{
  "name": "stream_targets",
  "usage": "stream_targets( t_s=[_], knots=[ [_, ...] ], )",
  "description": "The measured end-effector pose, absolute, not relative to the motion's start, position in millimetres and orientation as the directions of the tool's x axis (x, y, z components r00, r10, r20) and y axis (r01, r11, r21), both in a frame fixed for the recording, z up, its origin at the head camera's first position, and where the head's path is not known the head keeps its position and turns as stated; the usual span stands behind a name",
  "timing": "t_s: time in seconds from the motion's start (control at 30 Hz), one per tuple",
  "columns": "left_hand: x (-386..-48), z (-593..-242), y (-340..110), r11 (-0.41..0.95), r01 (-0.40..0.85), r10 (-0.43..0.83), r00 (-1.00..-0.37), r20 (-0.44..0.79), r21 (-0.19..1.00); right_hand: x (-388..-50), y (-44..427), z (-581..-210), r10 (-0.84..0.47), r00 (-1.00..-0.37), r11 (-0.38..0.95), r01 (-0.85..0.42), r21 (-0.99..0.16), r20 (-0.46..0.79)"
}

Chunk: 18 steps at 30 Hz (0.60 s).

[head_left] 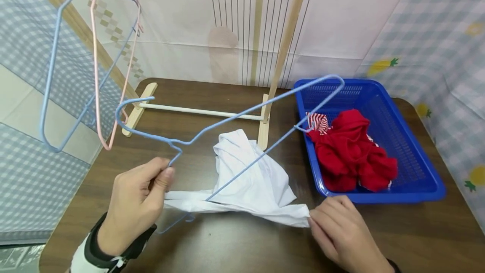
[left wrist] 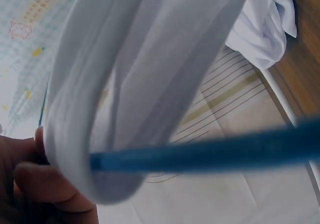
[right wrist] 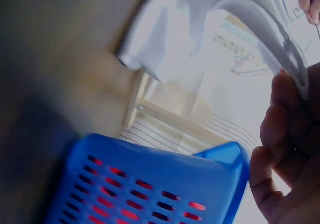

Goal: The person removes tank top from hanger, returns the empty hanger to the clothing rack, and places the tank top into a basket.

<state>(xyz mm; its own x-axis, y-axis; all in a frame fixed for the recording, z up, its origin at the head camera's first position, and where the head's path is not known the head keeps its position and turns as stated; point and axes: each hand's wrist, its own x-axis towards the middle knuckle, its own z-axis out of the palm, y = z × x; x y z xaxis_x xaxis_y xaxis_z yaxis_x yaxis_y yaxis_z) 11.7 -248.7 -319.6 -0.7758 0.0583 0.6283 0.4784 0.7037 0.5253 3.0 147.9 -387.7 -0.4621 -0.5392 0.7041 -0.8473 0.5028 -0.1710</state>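
My left hand grips a blue clothes hanger at its neck, below the hook. The hanger is tilted, one end raised to the right. Its lower end passes by the stretched edge of a white garment whose exact kind I cannot tell. In the left wrist view, the left fingers hold the garment's looped edge, with the hanger's blue bar entering it. My right hand pinches the right end of that edge. The rest of the garment lies crumpled on the table.
A blue basket with red clothes and a red-striped piece stands at the right. Behind the garment is a wooden rack with a white bar. Blue and pink hangers hang at the upper left.
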Motion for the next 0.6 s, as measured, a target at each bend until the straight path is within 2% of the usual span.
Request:
stream_targets(
  t_s=[0.07, 0.47, 0.6],
  knots=[
    [13, -319, -250, 0.707, 0.449, 0.038, -0.796, 0.604, 0.547, 6, 150, -393, -0.556, -0.459, 0.494, -0.853, -0.168, 0.693],
    [14, -315, -249, 0.641, 0.416, -0.031, -0.826, 0.563, 0.645, 26, 176, -416, -0.625, -0.626, 0.579, -0.772, -0.262, 0.466],
    [15, -313, -246, 0.597, 0.423, -0.041, -0.833, 0.552, 0.682, 28, 183, -426, -0.636, -0.611, 0.574, -0.783, -0.241, 0.471]
  ],
)
